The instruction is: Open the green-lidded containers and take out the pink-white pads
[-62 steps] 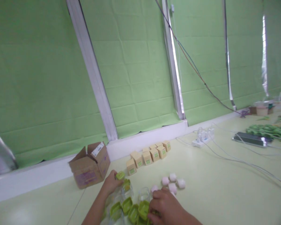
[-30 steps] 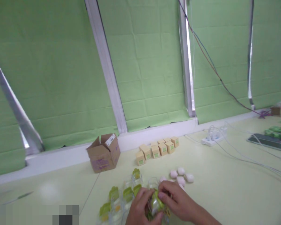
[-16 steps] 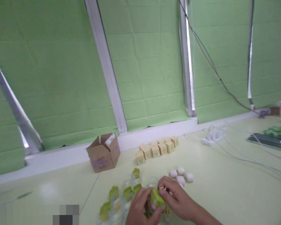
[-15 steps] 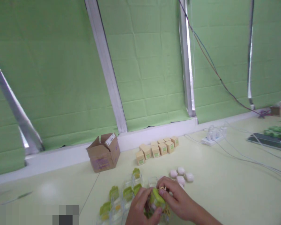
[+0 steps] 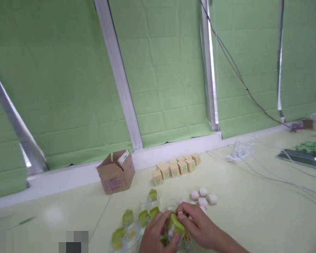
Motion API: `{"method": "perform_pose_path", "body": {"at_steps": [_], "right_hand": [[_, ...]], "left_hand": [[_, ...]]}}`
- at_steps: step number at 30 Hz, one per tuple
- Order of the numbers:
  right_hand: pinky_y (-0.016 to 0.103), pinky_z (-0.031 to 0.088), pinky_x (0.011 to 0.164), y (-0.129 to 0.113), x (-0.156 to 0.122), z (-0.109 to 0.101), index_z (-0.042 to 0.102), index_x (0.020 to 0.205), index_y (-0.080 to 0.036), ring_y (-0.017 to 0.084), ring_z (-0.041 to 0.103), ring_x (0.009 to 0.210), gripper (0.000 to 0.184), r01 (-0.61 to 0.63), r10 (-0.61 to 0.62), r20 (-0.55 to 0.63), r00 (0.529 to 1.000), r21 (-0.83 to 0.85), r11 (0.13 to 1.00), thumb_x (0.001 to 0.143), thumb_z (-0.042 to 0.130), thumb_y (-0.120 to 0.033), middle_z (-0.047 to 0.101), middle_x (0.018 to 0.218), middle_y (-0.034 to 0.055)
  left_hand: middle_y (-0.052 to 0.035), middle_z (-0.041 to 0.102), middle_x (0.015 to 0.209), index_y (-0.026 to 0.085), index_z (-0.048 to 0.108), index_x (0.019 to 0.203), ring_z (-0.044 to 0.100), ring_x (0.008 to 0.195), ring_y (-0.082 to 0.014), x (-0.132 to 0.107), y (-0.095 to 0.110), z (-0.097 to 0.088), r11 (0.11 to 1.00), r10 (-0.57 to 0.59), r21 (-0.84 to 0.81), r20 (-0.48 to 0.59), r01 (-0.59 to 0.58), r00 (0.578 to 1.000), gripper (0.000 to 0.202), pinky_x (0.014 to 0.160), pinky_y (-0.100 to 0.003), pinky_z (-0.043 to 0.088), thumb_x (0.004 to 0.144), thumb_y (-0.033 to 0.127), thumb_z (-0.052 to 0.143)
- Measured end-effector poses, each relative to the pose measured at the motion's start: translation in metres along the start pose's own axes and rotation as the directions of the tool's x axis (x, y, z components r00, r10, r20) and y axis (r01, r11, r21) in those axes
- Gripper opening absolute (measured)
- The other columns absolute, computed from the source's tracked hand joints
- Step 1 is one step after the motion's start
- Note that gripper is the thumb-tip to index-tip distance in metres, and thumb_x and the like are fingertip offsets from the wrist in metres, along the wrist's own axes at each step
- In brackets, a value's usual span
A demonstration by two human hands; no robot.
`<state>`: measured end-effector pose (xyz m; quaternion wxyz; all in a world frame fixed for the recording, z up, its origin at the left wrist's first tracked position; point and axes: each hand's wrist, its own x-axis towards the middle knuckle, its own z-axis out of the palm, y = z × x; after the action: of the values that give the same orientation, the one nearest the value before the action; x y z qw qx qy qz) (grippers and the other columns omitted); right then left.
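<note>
Both my hands meet at the bottom middle of the view around one small clear jar with a green lid (image 5: 174, 226). My left hand (image 5: 155, 236) wraps the jar from the left. My right hand (image 5: 197, 226) has its fingers closed on the green lid from the right. Several more clear jars with green lids (image 5: 137, 223) stand or lie on the pale table just left of my hands. A few pink and white wrapped lumps (image 5: 202, 197) lie just beyond my right hand.
An open cardboard box (image 5: 116, 172) sits near the white ledge. A row of small tan boxes with green labels (image 5: 176, 168) stands behind the jars. A white power strip (image 5: 237, 154) with cables, a dark flat device (image 5: 300, 158) and green items (image 5: 312, 147) lie far right.
Earlier my left hand was reaching a jar lid on the left; it came over to join my right hand on one jar. Over the last half second the hands barely shift.
</note>
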<state>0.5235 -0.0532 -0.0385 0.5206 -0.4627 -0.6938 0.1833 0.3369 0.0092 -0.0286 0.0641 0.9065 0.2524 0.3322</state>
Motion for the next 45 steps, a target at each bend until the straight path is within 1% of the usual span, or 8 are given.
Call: {"method": "perform_pose_path", "body": {"at_steps": [18,24,28,31,33,37,41,45], "right_hand": [[0.026,0.038,0.064,-0.001,0.0,0.002,0.052,0.081,-0.02,0.015,0.051,0.069,0.026,-0.014,0.014,0.002,1.0,0.044,0.999,0.098,0.041,-0.035,0.055,0.074,-0.0004],[0.027,0.037,0.062,0.008,0.007,-0.009,0.048,0.08,-0.021,0.016,0.047,0.068,0.032,-0.073,0.095,-0.204,0.974,0.11,0.991,0.1,0.036,-0.043,0.049,0.071,-0.0011],[0.027,0.035,0.058,0.011,0.01,-0.014,0.046,0.078,-0.021,0.016,0.043,0.064,0.035,-0.113,0.15,-0.246,0.958,0.16,0.981,0.099,0.036,-0.047,0.044,0.067,-0.0027],[0.027,0.035,0.058,0.011,0.01,-0.014,0.046,0.079,-0.021,0.016,0.043,0.064,0.036,-0.116,0.157,-0.244,0.957,0.174,0.978,0.099,0.036,-0.049,0.045,0.067,-0.0027],[0.027,0.035,0.059,0.011,0.01,-0.014,0.046,0.079,-0.021,0.016,0.044,0.064,0.036,-0.121,0.161,-0.248,0.955,0.169,0.978,0.099,0.036,-0.049,0.045,0.068,-0.0026],[0.027,0.035,0.059,0.011,0.01,-0.014,0.046,0.078,-0.021,0.016,0.044,0.065,0.036,-0.124,0.158,-0.254,0.954,0.144,0.982,0.099,0.035,-0.049,0.045,0.067,-0.0025],[0.027,0.035,0.059,0.012,0.01,-0.014,0.046,0.078,-0.021,0.015,0.044,0.064,0.036,-0.11,0.144,-0.246,0.958,0.144,0.983,0.099,0.036,-0.049,0.046,0.067,-0.0026],[0.026,0.035,0.059,0.014,0.01,-0.013,0.046,0.078,-0.021,0.015,0.045,0.063,0.036,-0.106,0.143,-0.248,0.958,0.155,0.982,0.099,0.036,-0.049,0.046,0.067,-0.0026]], "left_hand": [[-0.0099,0.073,0.109,0.02,0.065,0.116,0.069,0.099,-0.0267,-0.001,0.0,0.0,1.0,-0.009,0.006,-0.02,0.009,1.0,0.045,0.086,-0.035,0.057,0.072,0.029,0.063],[-0.0107,0.071,0.111,0.019,0.064,0.118,0.067,0.1,-0.0284,-0.009,-0.013,0.006,0.995,-0.097,0.001,-0.04,0.098,0.994,0.051,0.088,-0.039,0.055,0.068,0.025,0.061],[-0.0085,0.07,0.101,0.021,0.062,0.117,0.065,0.085,-0.0245,-0.006,-0.004,0.0,0.985,-0.16,-0.069,-0.016,0.159,0.987,0.049,0.078,-0.036,0.054,0.068,0.024,0.059],[-0.0053,0.067,0.088,0.019,0.06,0.11,0.06,0.072,-0.0203,-0.003,0.004,-0.007,0.978,-0.161,-0.13,0.034,0.164,0.986,0.046,0.069,-0.032,0.052,0.065,0.021,0.057],[-0.004,0.065,0.085,0.019,0.06,0.106,0.059,0.071,-0.0196,-0.002,0.006,-0.012,0.973,-0.151,-0.162,0.087,0.163,0.985,0.042,0.069,-0.031,0.051,0.063,0.019,0.057],[-0.0077,0.067,0.105,0.02,0.059,0.115,0.062,0.091,-0.0245,-0.004,0.0,-0.019,0.96,-0.139,-0.209,0.223,0.186,0.965,0.052,0.083,-0.034,0.05,0.063,0.018,0.062],[-0.0096,0.06,0.127,0.023,0.061,0.119,0.051,0.12,-0.0317,-0.007,-0.008,-0.027,0.955,-0.141,-0.199,0.343,0.218,0.929,0.059,0.104,-0.043,0.037,0.061,0.014,0.067],[-0.007,0.064,0.121,0.025,0.063,0.114,0.055,0.115,-0.0287,-0.007,-0.011,-0.039,0.946,-0.161,-0.194,0.411,0.259,0.897,0.055,0.104,-0.041,0.038,0.06,0.011,0.069]]}}
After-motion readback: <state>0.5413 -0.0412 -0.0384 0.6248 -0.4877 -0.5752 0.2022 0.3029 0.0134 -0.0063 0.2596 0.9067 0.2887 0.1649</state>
